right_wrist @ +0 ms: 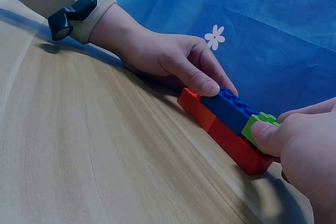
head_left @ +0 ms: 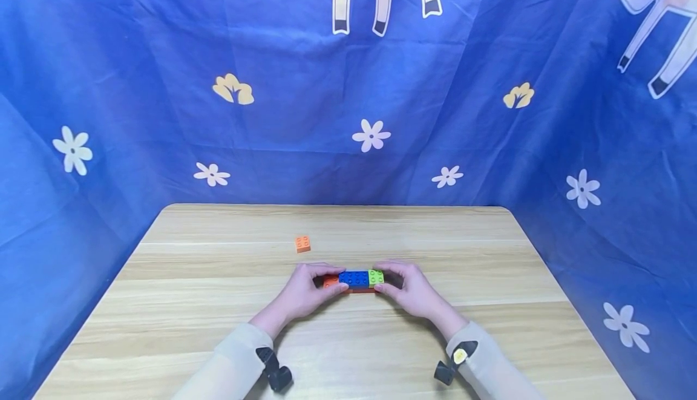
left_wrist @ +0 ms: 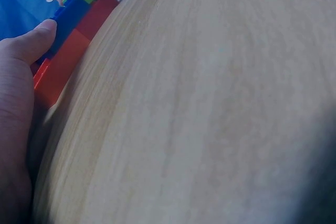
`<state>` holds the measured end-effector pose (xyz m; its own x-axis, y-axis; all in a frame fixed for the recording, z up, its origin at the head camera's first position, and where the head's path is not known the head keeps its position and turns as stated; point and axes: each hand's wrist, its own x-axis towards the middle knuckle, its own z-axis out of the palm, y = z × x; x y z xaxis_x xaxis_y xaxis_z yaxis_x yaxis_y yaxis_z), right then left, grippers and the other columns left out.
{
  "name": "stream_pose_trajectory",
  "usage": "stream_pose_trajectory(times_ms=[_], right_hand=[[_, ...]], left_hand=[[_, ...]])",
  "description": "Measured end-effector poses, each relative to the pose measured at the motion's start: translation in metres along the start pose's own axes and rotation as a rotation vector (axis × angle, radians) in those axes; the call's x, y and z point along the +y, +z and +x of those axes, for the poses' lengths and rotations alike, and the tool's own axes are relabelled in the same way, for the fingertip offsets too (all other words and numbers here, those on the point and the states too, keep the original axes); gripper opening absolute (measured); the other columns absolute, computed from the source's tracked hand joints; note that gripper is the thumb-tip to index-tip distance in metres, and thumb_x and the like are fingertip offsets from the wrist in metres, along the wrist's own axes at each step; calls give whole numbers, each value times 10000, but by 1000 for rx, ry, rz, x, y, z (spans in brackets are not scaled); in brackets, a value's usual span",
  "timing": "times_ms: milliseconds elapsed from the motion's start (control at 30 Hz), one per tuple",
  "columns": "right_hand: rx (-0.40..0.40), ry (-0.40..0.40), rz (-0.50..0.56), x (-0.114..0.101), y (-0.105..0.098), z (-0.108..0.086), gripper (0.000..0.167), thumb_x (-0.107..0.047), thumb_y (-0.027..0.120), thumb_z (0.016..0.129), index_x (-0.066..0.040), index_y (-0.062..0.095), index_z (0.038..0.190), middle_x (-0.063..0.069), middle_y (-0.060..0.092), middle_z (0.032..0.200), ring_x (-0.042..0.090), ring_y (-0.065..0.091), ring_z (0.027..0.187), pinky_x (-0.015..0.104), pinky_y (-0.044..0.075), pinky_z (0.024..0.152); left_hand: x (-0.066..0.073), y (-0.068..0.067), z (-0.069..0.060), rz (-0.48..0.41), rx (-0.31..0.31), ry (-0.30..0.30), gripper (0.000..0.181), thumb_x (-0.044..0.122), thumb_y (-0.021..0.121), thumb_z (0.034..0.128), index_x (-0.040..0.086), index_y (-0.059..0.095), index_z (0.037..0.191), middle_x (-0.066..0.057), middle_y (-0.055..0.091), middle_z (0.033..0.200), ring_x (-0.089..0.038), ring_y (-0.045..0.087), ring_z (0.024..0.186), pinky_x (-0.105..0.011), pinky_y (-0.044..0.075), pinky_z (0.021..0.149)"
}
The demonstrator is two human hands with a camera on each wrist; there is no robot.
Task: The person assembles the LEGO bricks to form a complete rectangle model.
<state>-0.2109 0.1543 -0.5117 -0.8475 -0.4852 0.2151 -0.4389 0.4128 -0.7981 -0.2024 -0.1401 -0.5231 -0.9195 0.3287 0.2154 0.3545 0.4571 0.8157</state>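
Observation:
A row of joined bricks lies on the wooden table: a blue brick [head_left: 354, 278] [right_wrist: 227, 109] and a lime green brick [head_left: 376, 277] [right_wrist: 255, 128] side by side on top, over an orange brick [right_wrist: 195, 109] and a red brick [right_wrist: 237, 147]. My left hand [head_left: 305, 291] [right_wrist: 163, 59] grips the left part, thumb on the near side of the blue brick and fingers on its far side. With thumb and fingers my right hand [head_left: 415, 291] [right_wrist: 310, 148] pinches the green brick at the right end. The undersides of the bricks are hidden.
A small orange brick [head_left: 302, 244] lies on the table [head_left: 190, 255] behind my left hand. A blue patterned cloth [head_left: 305, 97] hangs behind the table and along both sides.

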Motion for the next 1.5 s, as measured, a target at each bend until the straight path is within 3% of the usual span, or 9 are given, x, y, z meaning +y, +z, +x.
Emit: stream_pose_trajectory(times_ms=[433, 800, 1233, 1500], right_hand=[[-5, 20, -28, -1, 0, 2, 358, -210, 789, 986, -93, 753, 1323, 10, 715, 1324, 224, 609, 1315, 468, 462, 1130], [33, 24, -57, 1, 5, 4, 330, -180, 821, 955, -103, 784, 1274, 29, 736, 1292, 222, 645, 1270, 446, 482, 1111], [38, -20, -90, 1, 8, 7, 295, -147, 832, 939, -110, 799, 1230, 16, 761, 1227, 195, 686, 1187, 428, 511, 1077], [25, -7, -71, 3, 3, 8, 292, -182, 842, 936, -118, 806, 1219, 6, 771, 1203, 185, 698, 1167, 421, 525, 1060]], left_hand=[[-2, 0, 0, -6, -3, 8, 417, 429, 883, 879, 217, 814, 1232, 77, 753, 1217, -132, 675, 1182, -368, 544, 1014], [0, -2, -1, 0, 2, 15, 408, 409, 886, 881, 207, 815, 1229, 73, 758, 1202, -132, 684, 1160, -362, 553, 998], [-1, -2, -2, -2, 8, 20, 423, 419, 884, 879, 196, 815, 1232, 71, 759, 1206, -140, 684, 1167, -372, 547, 1013], [3, -2, 0, 1, 1, 3, 412, 410, 892, 873, 186, 820, 1211, 43, 767, 1189, -157, 695, 1146, -379, 559, 991]])
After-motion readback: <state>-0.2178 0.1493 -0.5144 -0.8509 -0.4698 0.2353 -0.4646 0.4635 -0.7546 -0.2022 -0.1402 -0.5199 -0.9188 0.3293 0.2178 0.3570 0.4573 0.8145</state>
